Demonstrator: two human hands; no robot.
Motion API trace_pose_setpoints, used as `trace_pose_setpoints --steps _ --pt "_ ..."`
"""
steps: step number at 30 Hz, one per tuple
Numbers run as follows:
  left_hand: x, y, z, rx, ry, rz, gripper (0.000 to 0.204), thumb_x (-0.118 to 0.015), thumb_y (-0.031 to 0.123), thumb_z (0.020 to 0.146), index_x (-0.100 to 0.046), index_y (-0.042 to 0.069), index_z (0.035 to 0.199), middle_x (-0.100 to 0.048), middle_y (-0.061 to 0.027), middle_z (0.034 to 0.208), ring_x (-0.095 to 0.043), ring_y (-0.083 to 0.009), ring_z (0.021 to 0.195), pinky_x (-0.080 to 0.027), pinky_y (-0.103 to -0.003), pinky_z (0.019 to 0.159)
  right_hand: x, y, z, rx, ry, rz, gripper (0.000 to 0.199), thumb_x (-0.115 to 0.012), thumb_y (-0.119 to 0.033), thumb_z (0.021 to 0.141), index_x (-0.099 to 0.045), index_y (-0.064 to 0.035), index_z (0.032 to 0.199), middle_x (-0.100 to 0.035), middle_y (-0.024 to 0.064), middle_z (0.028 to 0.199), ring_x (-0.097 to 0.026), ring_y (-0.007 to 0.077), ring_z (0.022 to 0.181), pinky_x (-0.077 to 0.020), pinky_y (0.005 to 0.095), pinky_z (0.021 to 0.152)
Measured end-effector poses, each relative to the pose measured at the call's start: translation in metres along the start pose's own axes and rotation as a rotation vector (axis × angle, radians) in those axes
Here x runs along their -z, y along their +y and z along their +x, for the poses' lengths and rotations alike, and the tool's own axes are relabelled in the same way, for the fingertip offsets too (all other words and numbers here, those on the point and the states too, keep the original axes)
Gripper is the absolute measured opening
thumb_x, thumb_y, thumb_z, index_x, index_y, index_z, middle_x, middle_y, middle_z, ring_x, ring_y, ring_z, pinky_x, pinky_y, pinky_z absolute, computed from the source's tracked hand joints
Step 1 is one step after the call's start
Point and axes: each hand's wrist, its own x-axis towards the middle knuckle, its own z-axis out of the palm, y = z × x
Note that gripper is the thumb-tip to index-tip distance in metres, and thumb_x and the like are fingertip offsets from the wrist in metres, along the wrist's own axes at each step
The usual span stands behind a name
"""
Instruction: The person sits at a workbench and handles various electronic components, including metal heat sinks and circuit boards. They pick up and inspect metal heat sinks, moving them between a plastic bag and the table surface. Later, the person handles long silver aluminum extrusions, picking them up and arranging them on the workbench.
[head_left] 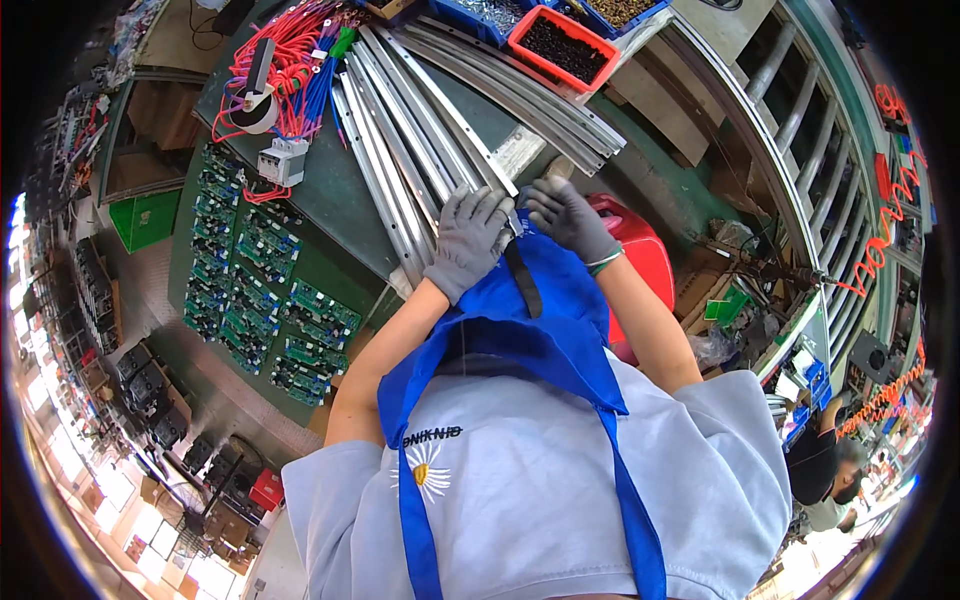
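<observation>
**Two gloved hands on a bundle of metal rails**

Two hands in grey work gloves meet at the near end of a bundle of long metal rails (420, 130) that lies slantwise across the green desk (330, 190). The left hand (468, 240) lies on top of the rail ends, fingers curled down over them; how tight its grip is cannot be told, since the palm side is hidden. The right hand (565, 215) sits just beside it, fingers bent toward one rail end, and its grip is likewise hidden behind the knuckles. A blue apron (520, 330) rises over the wrists and covers the rail tips, so where the rails end is out of sight. A dark strap or tool (522, 280) lies on the apron below the hands; its kind is hard to make out.

Left of the rails lie rows of green circuit boards (260, 290), a white breaker block (282, 160) and a tangle of red and blue wires (295, 60). At the far edge stands an orange bin (565, 45) of dark small parts, partly cut off. A red container (645, 255) shows behind the right forearm, mostly hidden.
</observation>
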Motion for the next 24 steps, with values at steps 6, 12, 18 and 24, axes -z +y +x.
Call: trace_pose_setpoints --steps 6,12,18,24 --pt "0.002 0.003 -0.004 0.012 -0.029 0.006 0.043 -0.063 0.03 0.081 -0.062 0.012 0.12 -0.059 -0.0059 0.129 -0.05 -0.022 0.125 -0.021 -0.046 0.116 -0.025 0.006 0.032 0.127 -0.001 -0.835 0.031 -0.073 -0.032 0.087 -0.068 -0.0016 0.091 -0.067 0.0033 0.077 -0.062 0.0089 0.064 -0.047 0.0209 0.057" --pt "0.004 0.006 -0.011 0.043 -0.028 0.034 0.044 -0.062 0.03 0.083 -0.06 0.015 0.124 -0.055 -0.0033 0.132 -0.048 -0.0212 0.126 -0.02 -0.045 0.116 -0.023 -0.026 0.021 0.166 0.041 -0.724 0.027 -0.069 -0.031 0.091 -0.069 -0.0048 0.092 -0.069 0.0022 0.08 -0.062 0.0092 0.064 -0.0499 0.0237 0.059" --pt "0.005 -0.013 0.023 -0.092 -0.019 0.068 0.043 -0.064 0.023 0.08 -0.06 0.017 0.122 -0.059 -0.004 0.128 -0.051 -0.0227 0.123 -0.029 -0.045 0.112 -0.025 -0.038 0.011 0.052 -0.08 -0.85 0.033 -0.064 -0.034 0.094 -0.07 -0.0025 0.098 -0.07 0.0056 0.088 -0.063 0.0104 0.072 -0.0518 0.0256 0.066" --pt "0.021 -0.028 0.089 -0.397 -0.493 0.266 0.014 -0.068 0.016 0.072 -0.072 0.017 0.085 -0.064 -0.0046 0.102 -0.058 -0.0236 0.106 -0.039 -0.038 0.103 -0.016 -0.031 0.019 0.094 -0.083 -0.773 0.032 -0.064 -0.032 0.095 -0.07 -0.001 0.101 -0.071 0.0067 0.089 -0.064 0.0123 0.073 -0.0519 0.0266 0.067"
